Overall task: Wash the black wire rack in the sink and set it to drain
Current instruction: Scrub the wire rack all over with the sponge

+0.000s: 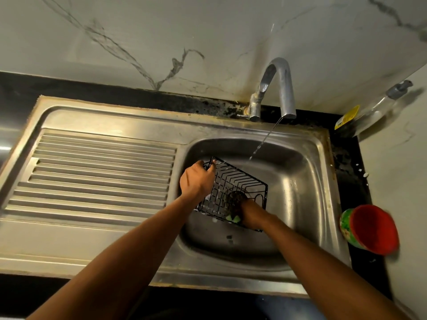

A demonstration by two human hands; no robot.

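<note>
**One rack, two hands, one running tap**

Two bare forearms reach from the near edge into the sink basin (300,199). Low in the basin, the right hand (251,215) has its fingers closed round one dark scrubbing pad (234,203) with a green edge and presses it against the wires; the fingertips themselves are hidden behind the pad. Slightly farther in, at the basin's left wall, the left hand (196,181) curls its fingers and thumb round the top left corner of the one black wire rack (240,179).

The rack sits inside the basin, tilted, with its near edge low and its far corner raised. It is held between the two hands.

Left of the basin lies one ribbed draining board (104,169), part of the same steel unit. Right of the basin, on the dark counter, stands one cup (372,229), red inside and green outside, tipped towards the camera.

Behind the basin rises one curved steel tap (275,88). A single thin stream of water (262,144) falls from it into the basin just beyond the rack's far corner. At the basin's far right, one clear pump bottle (369,112) with a yellow label leans in the corner of the veined wall (161,42).
</note>
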